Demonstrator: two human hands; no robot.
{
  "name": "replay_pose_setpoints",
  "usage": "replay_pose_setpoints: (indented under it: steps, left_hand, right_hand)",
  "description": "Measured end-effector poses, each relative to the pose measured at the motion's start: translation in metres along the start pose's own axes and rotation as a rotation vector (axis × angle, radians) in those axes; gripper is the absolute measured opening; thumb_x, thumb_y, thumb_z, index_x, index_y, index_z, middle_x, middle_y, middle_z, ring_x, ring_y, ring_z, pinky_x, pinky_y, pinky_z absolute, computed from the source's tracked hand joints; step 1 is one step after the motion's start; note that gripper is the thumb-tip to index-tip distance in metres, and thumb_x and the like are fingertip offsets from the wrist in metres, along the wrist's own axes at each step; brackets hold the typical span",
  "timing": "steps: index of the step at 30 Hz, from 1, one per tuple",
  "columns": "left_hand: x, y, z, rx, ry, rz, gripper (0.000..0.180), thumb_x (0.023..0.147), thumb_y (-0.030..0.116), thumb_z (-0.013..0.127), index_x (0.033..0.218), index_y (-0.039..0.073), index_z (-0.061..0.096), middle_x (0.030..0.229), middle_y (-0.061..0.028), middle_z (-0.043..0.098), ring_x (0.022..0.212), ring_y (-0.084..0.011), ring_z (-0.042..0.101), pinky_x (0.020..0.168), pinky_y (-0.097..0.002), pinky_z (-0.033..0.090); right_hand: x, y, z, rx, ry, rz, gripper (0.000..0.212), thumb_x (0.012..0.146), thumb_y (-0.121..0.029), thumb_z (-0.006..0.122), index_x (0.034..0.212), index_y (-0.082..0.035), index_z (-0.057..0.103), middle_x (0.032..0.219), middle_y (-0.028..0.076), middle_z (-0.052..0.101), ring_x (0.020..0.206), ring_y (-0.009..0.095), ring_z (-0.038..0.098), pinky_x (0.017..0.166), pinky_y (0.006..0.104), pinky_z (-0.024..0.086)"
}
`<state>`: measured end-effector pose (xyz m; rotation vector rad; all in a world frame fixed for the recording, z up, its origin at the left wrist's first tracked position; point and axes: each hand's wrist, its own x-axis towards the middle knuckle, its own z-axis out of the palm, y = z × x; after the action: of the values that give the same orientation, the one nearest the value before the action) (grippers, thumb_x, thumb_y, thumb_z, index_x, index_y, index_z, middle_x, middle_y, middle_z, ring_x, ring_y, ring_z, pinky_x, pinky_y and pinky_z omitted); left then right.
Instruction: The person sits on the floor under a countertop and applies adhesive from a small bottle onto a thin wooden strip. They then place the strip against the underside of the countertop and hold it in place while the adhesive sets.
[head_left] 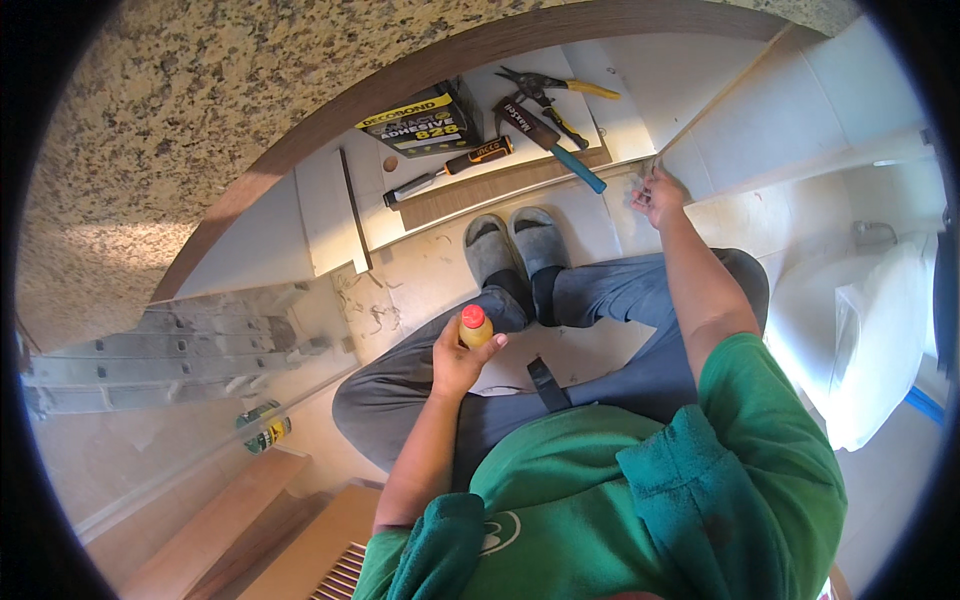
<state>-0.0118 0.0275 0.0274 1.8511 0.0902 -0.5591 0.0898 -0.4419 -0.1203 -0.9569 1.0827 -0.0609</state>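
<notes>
Left hand [458, 362] grips yellow bottle [475, 327] with red cap; right hand [658, 195] touches white panel edge [700, 125]; hammer [545, 133] near feet.

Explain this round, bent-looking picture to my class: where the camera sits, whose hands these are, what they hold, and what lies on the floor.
There is no machine here: a camera worn on a person's head looks straight down, and its wide lens bends straight edges. The arms in green sleeves are the wearer's own.

The left hand holds a small yellow bottle with a red cap above the knees. The right hand touches the edge of a white panel; whether it pinches anything is too small to tell.

The person sits with grey slippers stretched forward. Beyond them, on a white board, lie a black and yellow can, a screwdriver with a black and orange handle, a hammer with a blue handle and yellow-handled snips. A metal ladder lies at the left.
</notes>
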Motion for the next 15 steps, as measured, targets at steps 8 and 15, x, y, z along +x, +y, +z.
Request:
replay_pose_setpoints:
  steps: [8, 15]
  left_hand:
    - [-0.005, 0.015, 0.001, 0.051, 0.028, -0.017, 0.048, 0.081, 0.019, 0.092, 0.116, 0.000, 0.065, 0.095, -0.0022, 0.069, 0.084, -0.0093, 0.062, 0.079, -0.0277, 0.053]
    - [-0.005, 0.018, 0.002, 0.092, 0.032, 0.021, 0.047, 0.080, 0.019, 0.092, 0.114, 0.000, 0.065, 0.093, -0.0024, 0.069, 0.083, -0.0095, 0.062, 0.078, -0.0276, 0.054]
  right_hand:
    - [-0.001, -0.004, 0.001, 0.101, 0.045, -0.072, 0.063, 0.105, -0.008, 0.049, 0.164, -0.022, 0.031, 0.109, 0.009, 0.058, 0.099, 0.032, 0.066, 0.095, 0.0579, 0.054]
    - [-0.001, -0.008, 0.009, 0.128, 0.058, -0.108, 0.061, 0.106, -0.010, 0.055, 0.162, -0.021, 0.035, 0.110, 0.006, 0.060, 0.096, 0.027, 0.068, 0.091, 0.0526, 0.057]
